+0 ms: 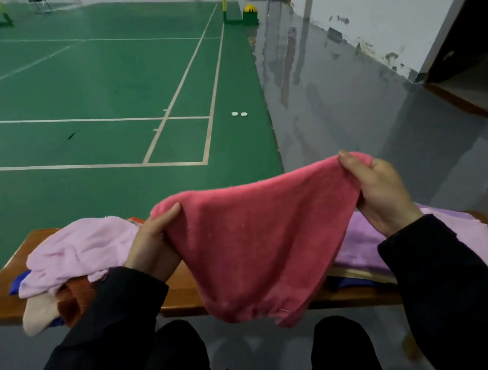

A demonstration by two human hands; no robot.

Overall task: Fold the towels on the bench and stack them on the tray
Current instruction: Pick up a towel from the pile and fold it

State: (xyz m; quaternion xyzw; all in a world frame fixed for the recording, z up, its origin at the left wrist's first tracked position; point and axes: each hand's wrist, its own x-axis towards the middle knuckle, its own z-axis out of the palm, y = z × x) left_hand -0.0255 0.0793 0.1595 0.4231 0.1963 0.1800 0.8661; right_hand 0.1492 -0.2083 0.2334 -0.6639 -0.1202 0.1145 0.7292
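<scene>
Two hands hold one red towel [251, 243] up over the tabletop [184, 292].

Both grips pinch the top edge: left hand [150, 244] at one corner, right hand [377, 192] at the other and higher, so the cloth sags between them and hangs past the front rim. It looks light, limp and plush, unlikely to slip; corners are the sound hold. Behind lie a pink towel [79, 251] heaped at left and a lilac towel [370, 241] at right. No tray is plainly visible.

towels: 7 | bench [184, 292]: 1 | white discs [239, 114]: 2 | hands: 2
</scene>
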